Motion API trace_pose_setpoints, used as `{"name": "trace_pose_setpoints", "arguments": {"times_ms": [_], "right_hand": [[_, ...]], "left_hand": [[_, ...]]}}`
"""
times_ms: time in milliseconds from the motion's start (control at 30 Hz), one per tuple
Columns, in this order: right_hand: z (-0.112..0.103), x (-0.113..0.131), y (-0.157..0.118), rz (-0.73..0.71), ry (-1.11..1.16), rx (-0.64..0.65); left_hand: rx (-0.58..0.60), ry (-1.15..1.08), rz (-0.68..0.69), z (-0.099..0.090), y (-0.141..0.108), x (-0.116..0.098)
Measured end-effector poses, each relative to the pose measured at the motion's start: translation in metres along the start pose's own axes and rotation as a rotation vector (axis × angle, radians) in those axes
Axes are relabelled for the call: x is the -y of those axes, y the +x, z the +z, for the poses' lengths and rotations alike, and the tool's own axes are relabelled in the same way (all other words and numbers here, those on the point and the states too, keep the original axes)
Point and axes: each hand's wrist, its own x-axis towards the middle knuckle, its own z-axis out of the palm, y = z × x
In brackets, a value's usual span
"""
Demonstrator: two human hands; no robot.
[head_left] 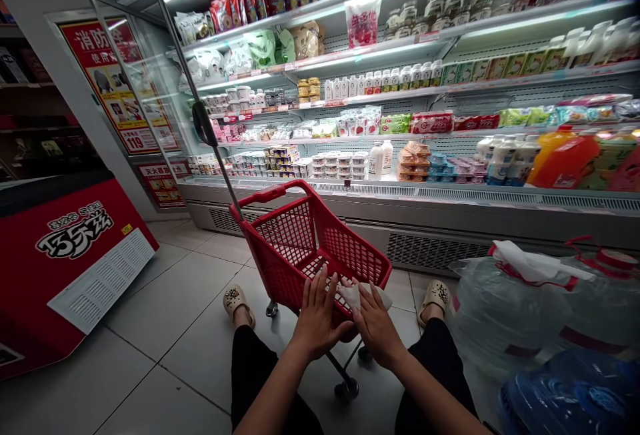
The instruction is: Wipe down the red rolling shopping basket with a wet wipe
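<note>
A small red shopping cart (300,235) stands on the tiled floor between my legs, its basket tilted toward me. My left hand (317,318) lies flat on the near end of the basket, fingers spread. My right hand (375,325) presses a white cloth (353,295) against the same end of the basket, right beside the left hand. The cart's long handle (205,125) rises to the upper left. My knees and sandalled feet frame the cart on both sides.
An open refrigerated shelf unit (400,121) full of dairy and drinks runs behind the cart. A red chest freezer (65,261) sits at left. Large water jugs (525,315) with a white cloth on top crowd the right foreground. Pale floor tiles (165,328) lie at left.
</note>
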Motion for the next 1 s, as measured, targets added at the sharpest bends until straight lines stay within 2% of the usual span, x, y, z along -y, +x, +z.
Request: {"name": "trace_pose_setpoints", "arguments": {"times_ms": [133, 233, 433, 533, 667, 800, 900, 967, 1000], "right_hand": [[-0.017, -0.017, -0.005, -0.106, 0.012, 0.013], [-0.021, -0.019, -0.005, -0.108, 0.019, 0.011], [-0.009, 0.001, 0.013, 0.165, 0.01, -0.122], [-0.006, 0.008, 0.019, 0.21, 0.01, -0.107], [-0.01, 0.005, 0.013, 0.154, 0.011, -0.049], [-0.016, -0.024, -0.002, 0.021, -0.02, 0.005], [-0.015, -0.049, -0.006, 0.206, -0.031, -0.055], [-0.011, -0.049, -0.005, 0.323, -0.024, -0.099], [-0.008, -0.043, -0.004, 0.328, -0.022, -0.106]], "left_hand": [[0.056, 0.018, 0.071, -0.01, -0.003, 0.006], [0.063, 0.014, 0.062, -0.009, -0.002, 0.003], [0.063, -0.018, 0.058, 0.001, 0.002, -0.011], [0.048, -0.008, 0.064, 0.001, 0.002, -0.013], [0.039, 0.028, 0.062, -0.004, 0.002, -0.008], [0.033, 0.064, 0.029, -0.013, -0.001, 0.01], [0.008, 0.098, -0.059, -0.015, -0.003, 0.019], [0.002, 0.087, -0.074, -0.014, -0.002, 0.019], [-0.001, 0.076, -0.077, -0.012, -0.001, 0.017]]}}
